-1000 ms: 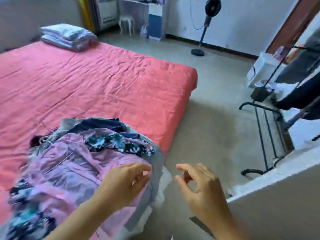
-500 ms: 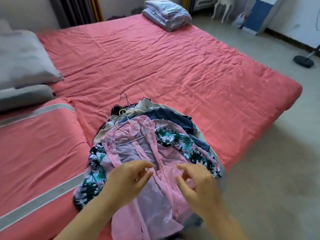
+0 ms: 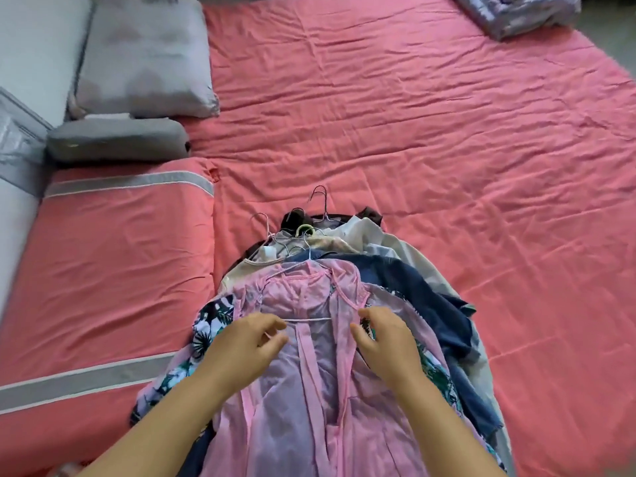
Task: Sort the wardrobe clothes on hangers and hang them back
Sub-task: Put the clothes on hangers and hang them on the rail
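A pile of clothes on hangers point(image 3: 361, 270) lies on the bed point(image 3: 447, 149), which is covered with a wrinkled coral sheet. On top is a pink garment point(image 3: 309, 373) hung on a thin wire hanger point(image 3: 309, 319), with a floral-print piece point(image 3: 210, 325) and a navy garment point(image 3: 413, 287) spreading out beneath it. The left hand point(image 3: 241, 346) pinches the hanger's horizontal bar at its left end between thumb and fingertips, a narrow grip. The right hand point(image 3: 385, 335) rests on the pink fabric at the bar's right end, fingers curled; whether it grasps the bar or only cloth cannot be told. Several hanger hooks point(image 3: 320, 197) stick out at the pile's far end. Two grey pillows point(image 3: 137, 56) sit at the headboard side, and folded bedding point(image 3: 523, 12) lies at the far corner.
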A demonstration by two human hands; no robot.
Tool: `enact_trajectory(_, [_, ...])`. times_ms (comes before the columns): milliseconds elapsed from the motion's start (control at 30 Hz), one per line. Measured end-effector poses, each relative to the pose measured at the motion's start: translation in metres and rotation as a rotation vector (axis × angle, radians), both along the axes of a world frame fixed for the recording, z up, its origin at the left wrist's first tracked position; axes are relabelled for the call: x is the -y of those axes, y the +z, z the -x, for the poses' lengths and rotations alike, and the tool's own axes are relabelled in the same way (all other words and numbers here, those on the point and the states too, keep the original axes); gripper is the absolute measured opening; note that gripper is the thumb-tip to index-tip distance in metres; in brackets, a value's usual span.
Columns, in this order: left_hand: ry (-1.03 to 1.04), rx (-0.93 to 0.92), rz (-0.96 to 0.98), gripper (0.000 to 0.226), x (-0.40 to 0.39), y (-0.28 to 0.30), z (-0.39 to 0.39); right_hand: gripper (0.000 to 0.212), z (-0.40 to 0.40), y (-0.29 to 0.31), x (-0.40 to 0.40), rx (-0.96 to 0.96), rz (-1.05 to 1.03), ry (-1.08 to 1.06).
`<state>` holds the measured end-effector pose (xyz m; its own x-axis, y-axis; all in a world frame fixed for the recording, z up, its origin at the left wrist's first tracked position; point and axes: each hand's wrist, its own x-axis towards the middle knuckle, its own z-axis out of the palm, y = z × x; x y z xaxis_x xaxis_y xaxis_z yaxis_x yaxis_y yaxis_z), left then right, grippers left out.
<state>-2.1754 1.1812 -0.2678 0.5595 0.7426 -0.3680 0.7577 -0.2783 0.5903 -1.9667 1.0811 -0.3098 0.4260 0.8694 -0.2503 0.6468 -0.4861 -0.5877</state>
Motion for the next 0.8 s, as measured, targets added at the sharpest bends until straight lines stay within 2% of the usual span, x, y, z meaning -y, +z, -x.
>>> enact_trajectory(167, [0.136,-0.046,0.046,0.017,-0.026,-0.030,-0.017,0.023,-0.038,-0.058,-0.051,0.007,0.142,0.032])
enact_trajectory(300, [0.178,-0.057,0.069,0.010,-0.038,-0.046,-0.026,0.023,-0.049,-0.088,-0.076,0.165,0.208,0.111])
enact_trajectory(467, [0.211,-0.069,0.086,0.012,-0.043,-0.059,-0.028,0.045,-0.047,-0.113,-0.088,0.280,0.182,0.137])
enact_trajectory(533, [0.226,-0.084,0.096,0.010,-0.042,-0.063,-0.025,0.047,-0.046,-0.115,-0.093,0.309,0.167,0.106])
enact_trajectory(667, [0.267,-0.084,0.097,0.011,-0.046,-0.062,-0.014,0.037,-0.043,-0.104,-0.099,0.302,0.264,0.024])
enact_trajectory(800, [0.259,-0.060,0.088,0.011,-0.050,-0.061,-0.011,0.009,-0.043,-0.097,-0.098,0.174,0.404,-0.002])
